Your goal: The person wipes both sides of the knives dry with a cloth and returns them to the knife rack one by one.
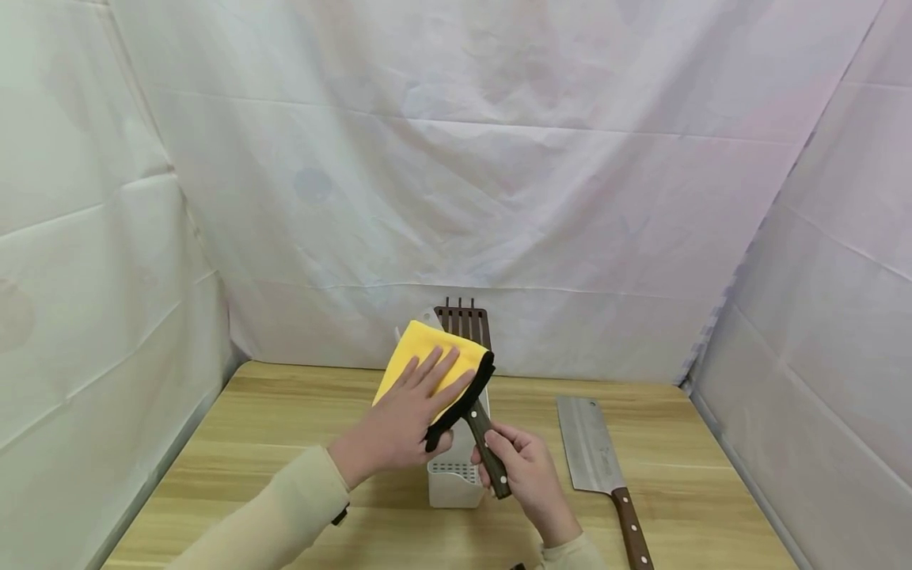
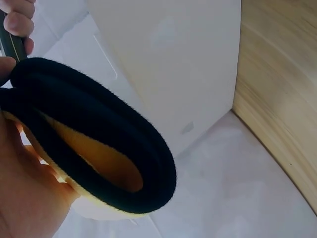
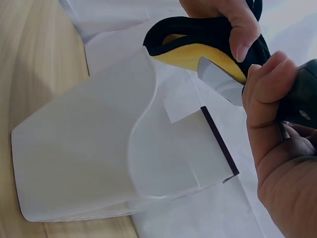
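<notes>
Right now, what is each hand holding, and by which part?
The right hand grips a knife by its dark handle; the left hand holds a folded yellow cloth, fingers across its face and thumb at its black edge.

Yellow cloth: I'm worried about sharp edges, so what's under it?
Under the yellow cloth, the right wrist view shows part of a metal blade beside the dark handle in the right hand. The rest of the blade is covered, so its full shape cannot be seen.

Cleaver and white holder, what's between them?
In the head view, the right hand, gripping the knife, shows between the cleaver and the holder, with wood tabletop beyond it.
</notes>
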Tool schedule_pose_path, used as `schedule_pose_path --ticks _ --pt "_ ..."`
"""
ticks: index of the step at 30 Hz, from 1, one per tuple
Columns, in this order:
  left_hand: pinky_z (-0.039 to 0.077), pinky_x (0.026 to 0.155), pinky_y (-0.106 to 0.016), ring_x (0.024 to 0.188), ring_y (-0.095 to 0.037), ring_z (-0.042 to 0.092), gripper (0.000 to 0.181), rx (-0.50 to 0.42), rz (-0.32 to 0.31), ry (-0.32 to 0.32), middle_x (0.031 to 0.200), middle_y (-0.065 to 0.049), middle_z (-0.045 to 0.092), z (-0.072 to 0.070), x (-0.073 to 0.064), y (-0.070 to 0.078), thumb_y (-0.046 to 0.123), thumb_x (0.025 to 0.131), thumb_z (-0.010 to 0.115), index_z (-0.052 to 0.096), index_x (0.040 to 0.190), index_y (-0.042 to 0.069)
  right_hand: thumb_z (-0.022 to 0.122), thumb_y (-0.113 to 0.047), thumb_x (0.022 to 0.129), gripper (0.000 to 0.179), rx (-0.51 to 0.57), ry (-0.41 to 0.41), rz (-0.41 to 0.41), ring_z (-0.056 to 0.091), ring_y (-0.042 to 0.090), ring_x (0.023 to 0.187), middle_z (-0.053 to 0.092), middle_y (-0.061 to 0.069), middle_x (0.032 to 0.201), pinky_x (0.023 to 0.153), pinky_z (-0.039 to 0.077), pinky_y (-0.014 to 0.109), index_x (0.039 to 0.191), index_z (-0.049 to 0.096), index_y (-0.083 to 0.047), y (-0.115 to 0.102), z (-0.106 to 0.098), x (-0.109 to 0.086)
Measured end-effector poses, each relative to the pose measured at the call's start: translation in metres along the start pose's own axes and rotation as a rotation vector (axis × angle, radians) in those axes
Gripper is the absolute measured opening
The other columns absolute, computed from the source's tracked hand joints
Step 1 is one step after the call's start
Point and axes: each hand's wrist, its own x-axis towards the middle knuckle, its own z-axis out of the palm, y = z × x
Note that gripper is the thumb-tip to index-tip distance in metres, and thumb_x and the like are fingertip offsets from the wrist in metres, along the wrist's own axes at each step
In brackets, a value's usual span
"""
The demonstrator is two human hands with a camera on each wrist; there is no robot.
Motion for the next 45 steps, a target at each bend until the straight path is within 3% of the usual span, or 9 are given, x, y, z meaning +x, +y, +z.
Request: schedule_pose_path --ticks 5,11,22,25,31,33,35,40,45 --pt "0.022 0.124 -0.063 0.159 -0.039 0.011 0.080 0.005 0.018 0.011 0.172 -0.016 0.014 0.001 -0.001 0.007 0.048 0.098 0.054 0.024 0.166 0.018 0.050 -0.020 0.110 0.040 0.002 0.005 -0.006 0.060 0.008 0.057 0.068 0.003 0.082 0.049 0.052 0.020 0.126 0.059 0.016 0.000 -0.001 0.001" --pt "0.024 0.123 -0.063 0.159 -0.039 0.012 0.087 0.008 0.041 -0.001 0.173 -0.015 0.013 0.001 -0.002 0.018 0.051 0.097 0.059 0.021 0.167 0.017 0.050 -0.020 0.110 0.040 -0.017 0.017 -0.014 0.061 0.008 0.056 0.068 0.010 0.083 0.048 0.053 0.020 0.125 0.060 0.016 -0.002 -0.002 0.003" --pt "0.019 0.125 -0.061 0.159 -0.039 0.002 0.109 0.058 0.004 -0.050 0.174 -0.014 0.002 0.004 -0.007 0.036 0.067 0.090 0.063 0.008 0.168 0.015 0.041 -0.013 0.110 0.038 -0.048 0.053 -0.019 0.061 0.010 0.053 0.068 0.015 0.080 0.045 0.053 0.023 0.123 0.062 0.016 -0.005 0.000 0.008" --pt "0.020 0.125 -0.061 0.159 -0.039 0.003 0.115 0.071 0.001 -0.034 0.174 -0.015 0.002 0.005 -0.007 0.038 0.070 0.086 0.066 0.009 0.168 0.013 0.040 -0.012 0.110 0.037 -0.045 0.056 -0.015 0.060 0.010 0.052 0.067 0.016 0.080 0.045 0.052 0.022 0.123 0.063 0.014 -0.006 0.002 0.008" --pt "0.026 0.123 -0.061 0.158 -0.042 0.010 0.121 0.132 0.034 0.051 0.172 -0.019 0.008 0.009 -0.009 0.042 0.076 0.081 0.067 0.015 0.166 0.008 0.039 -0.013 0.110 0.036 -0.061 0.045 -0.041 0.057 0.011 0.049 0.062 0.013 0.069 0.045 0.050 0.021 0.105 0.063 0.014 -0.006 0.003 0.010" --pt "0.026 0.123 -0.062 0.158 -0.044 0.011 0.121 0.137 0.045 0.062 0.172 -0.021 0.008 0.009 -0.009 0.042 0.080 0.083 0.062 0.015 0.166 0.007 0.039 -0.013 0.111 0.036 -0.062 0.040 -0.053 0.057 0.011 0.049 0.061 0.013 0.068 0.044 0.050 0.021 0.102 0.063 0.013 -0.006 0.003 0.010" --pt "0.025 0.123 -0.063 0.158 -0.044 0.009 0.116 0.112 0.049 0.057 0.172 -0.022 0.006 0.008 -0.009 0.042 0.085 0.088 0.048 0.013 0.166 0.007 0.039 -0.013 0.111 0.036 -0.062 0.030 -0.066 0.057 0.011 0.048 0.061 0.012 0.067 0.044 0.050 0.021 0.100 0.062 0.013 -0.006 0.003 0.011" --pt "0.013 0.124 -0.065 0.159 -0.040 -0.002 0.104 -0.067 0.014 -0.001 0.173 -0.017 -0.003 0.002 -0.008 0.039 0.085 0.093 0.010 0.007 0.168 0.012 0.041 -0.014 0.111 0.037 -0.050 0.019 -0.073 0.058 0.011 0.050 0.063 0.009 0.069 0.045 0.051 0.022 0.098 0.061 0.015 -0.007 0.004 0.010" --pt "0.008 0.124 -0.066 0.160 -0.037 -0.003 0.083 -0.176 -0.025 0.001 0.174 -0.015 -0.001 -0.003 -0.005 0.034 0.070 0.104 0.012 0.012 0.168 0.017 0.042 -0.014 0.111 0.035 -0.044 0.023 -0.072 0.059 0.010 0.050 0.064 0.006 0.068 0.044 0.051 0.022 0.108 0.063 0.014 -0.007 0.004 0.008"
